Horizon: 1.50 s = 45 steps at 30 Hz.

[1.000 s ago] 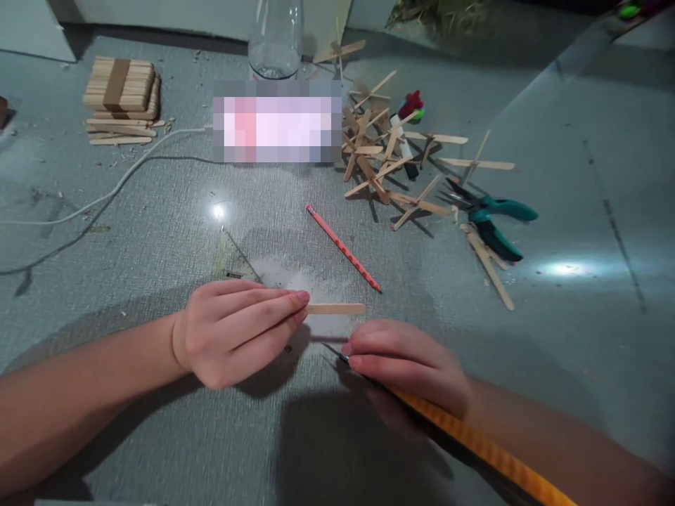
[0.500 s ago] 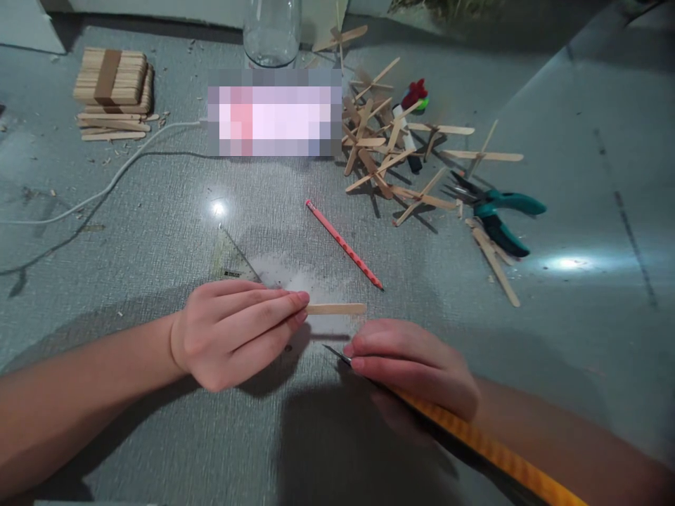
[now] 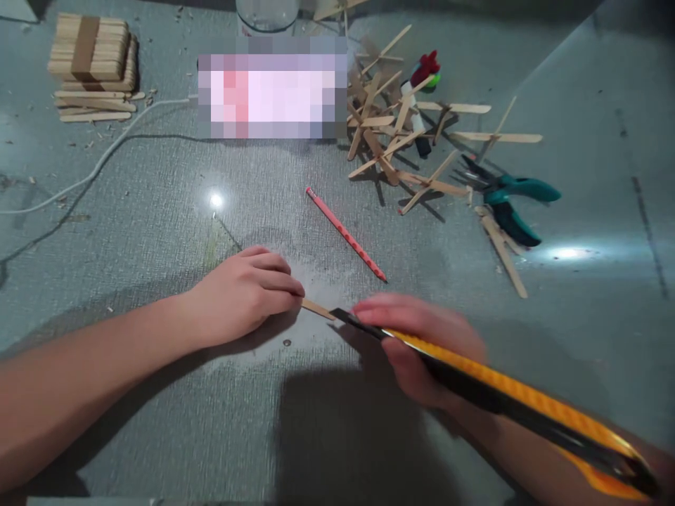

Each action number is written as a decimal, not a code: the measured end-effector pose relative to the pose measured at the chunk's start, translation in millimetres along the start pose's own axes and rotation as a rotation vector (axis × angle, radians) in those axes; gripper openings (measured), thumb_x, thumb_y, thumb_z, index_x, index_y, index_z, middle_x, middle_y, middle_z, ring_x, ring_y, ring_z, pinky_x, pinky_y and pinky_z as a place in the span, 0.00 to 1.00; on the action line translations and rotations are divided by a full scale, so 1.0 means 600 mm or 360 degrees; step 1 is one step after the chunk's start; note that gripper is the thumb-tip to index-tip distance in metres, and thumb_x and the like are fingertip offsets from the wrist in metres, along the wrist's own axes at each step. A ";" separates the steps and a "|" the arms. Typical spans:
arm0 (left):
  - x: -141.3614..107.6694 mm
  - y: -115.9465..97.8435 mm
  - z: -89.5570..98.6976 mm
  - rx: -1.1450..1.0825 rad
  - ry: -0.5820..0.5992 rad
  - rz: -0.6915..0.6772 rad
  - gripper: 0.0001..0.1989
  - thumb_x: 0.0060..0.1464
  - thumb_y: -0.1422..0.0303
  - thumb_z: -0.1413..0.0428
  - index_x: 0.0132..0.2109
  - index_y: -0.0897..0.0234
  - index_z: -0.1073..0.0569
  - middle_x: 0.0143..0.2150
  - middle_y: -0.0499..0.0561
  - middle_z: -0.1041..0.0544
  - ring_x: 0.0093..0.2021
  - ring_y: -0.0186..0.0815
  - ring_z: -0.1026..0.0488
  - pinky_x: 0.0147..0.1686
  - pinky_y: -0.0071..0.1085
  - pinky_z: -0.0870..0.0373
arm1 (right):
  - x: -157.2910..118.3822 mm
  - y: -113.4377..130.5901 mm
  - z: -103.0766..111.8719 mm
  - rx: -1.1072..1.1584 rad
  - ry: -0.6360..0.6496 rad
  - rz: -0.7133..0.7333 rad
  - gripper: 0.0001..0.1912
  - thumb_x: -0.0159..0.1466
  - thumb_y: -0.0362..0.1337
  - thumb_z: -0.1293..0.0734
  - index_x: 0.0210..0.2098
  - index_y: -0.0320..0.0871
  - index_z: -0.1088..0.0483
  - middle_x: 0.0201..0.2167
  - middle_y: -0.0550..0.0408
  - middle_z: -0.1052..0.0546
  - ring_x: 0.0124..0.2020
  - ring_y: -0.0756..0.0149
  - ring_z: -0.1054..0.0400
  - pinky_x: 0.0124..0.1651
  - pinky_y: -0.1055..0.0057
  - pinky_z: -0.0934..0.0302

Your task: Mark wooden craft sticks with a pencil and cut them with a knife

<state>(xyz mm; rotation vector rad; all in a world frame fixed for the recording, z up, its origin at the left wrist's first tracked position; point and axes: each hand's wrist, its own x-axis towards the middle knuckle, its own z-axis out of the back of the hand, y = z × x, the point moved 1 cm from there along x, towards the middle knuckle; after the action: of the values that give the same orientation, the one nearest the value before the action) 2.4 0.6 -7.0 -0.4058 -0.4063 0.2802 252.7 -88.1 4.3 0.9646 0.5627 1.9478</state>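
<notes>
My left hand (image 3: pixel 253 292) is closed on a thin wooden stick (image 3: pixel 318 308), whose free end points right and slightly down. In my right hand (image 3: pixel 422 344), somewhat blurred, is a yellow and black utility knife (image 3: pixel 500 393). Its blade tip is at the stick's free end; whether it touches the wood I cannot tell. Pale dust lies on the grey table (image 3: pixel 211 429) around the stick. A red pencil (image 3: pixel 348 235) rests just beyond my hands.
At the back right lie crossed wooden sticks (image 3: pixel 390 151), a marker (image 3: pixel 416 119) and teal pliers (image 3: pixel 514 200). Bundled sticks (image 3: pixel 89 49) and a white cable (image 3: pixel 113 137) are at the left. A glass jar (image 3: pixel 267 14) stands behind a blurred-out rectangle.
My left hand has turned and lowered, tilting the stick's free end downward. The knife has swung up and its blade has come to the stick's end. The view has shifted slightly.
</notes>
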 end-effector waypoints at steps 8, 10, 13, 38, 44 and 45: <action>0.003 -0.003 0.000 -0.0030 0.0052 0.0052 0.12 0.71 0.73 0.48 0.43 0.63 0.19 0.47 0.49 0.16 0.44 0.35 0.24 0.47 0.35 0.32 | 0.019 -0.008 -0.012 0.0057 0.0133 -0.0281 0.04 0.68 0.32 0.29 0.41 0.48 0.24 0.35 0.57 0.14 0.33 0.67 0.17 0.37 0.76 0.23; 0.004 -0.004 0.000 -0.0020 0.0019 0.0087 0.12 0.71 0.72 0.47 0.43 0.63 0.19 0.46 0.49 0.17 0.44 0.36 0.25 0.47 0.35 0.33 | 0.018 -0.008 -0.011 0.0102 0.0168 -0.0256 0.06 0.68 0.31 0.29 0.43 0.47 0.24 0.37 0.56 0.14 0.36 0.66 0.17 0.39 0.75 0.22; 0.006 -0.004 0.000 -0.0025 0.0006 0.0146 0.12 0.71 0.71 0.47 0.42 0.62 0.19 0.44 0.49 0.17 0.43 0.36 0.26 0.46 0.36 0.35 | 0.017 -0.008 -0.012 0.0183 0.0215 -0.0184 0.07 0.69 0.29 0.32 0.44 0.46 0.25 0.40 0.55 0.14 0.39 0.67 0.17 0.42 0.76 0.23; 0.016 -0.001 -0.004 -0.0269 0.0118 0.0501 0.10 0.65 0.71 0.40 0.36 0.55 0.16 0.39 0.43 0.18 0.44 0.36 0.28 0.47 0.38 0.45 | 0.025 -0.004 -0.032 0.0320 0.0262 -0.0180 0.12 0.68 0.25 0.32 0.45 0.48 0.25 0.36 0.55 0.15 0.35 0.68 0.19 0.41 0.73 0.23; 0.013 0.003 -0.012 -0.0269 0.0046 0.0444 0.10 0.65 0.69 0.39 0.35 0.55 0.16 0.38 0.43 0.18 0.42 0.35 0.28 0.46 0.38 0.44 | 0.024 -0.002 -0.032 0.0313 0.0307 -0.0189 0.12 0.68 0.25 0.32 0.45 0.48 0.25 0.36 0.55 0.15 0.35 0.68 0.19 0.39 0.72 0.23; 0.014 0.003 -0.012 -0.0271 0.0048 0.0451 0.09 0.64 0.69 0.39 0.35 0.55 0.16 0.37 0.43 0.18 0.42 0.35 0.28 0.46 0.38 0.44 | 0.024 -0.002 -0.032 0.0313 0.0307 -0.0187 0.12 0.68 0.26 0.32 0.45 0.48 0.25 0.36 0.54 0.15 0.35 0.68 0.19 0.39 0.72 0.23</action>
<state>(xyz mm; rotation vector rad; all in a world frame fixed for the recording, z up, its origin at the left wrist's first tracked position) 12.3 2.6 -10.9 -0.6354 -0.3433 0.5166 233.1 -75.6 -2.0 0.8467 0.9151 1.9168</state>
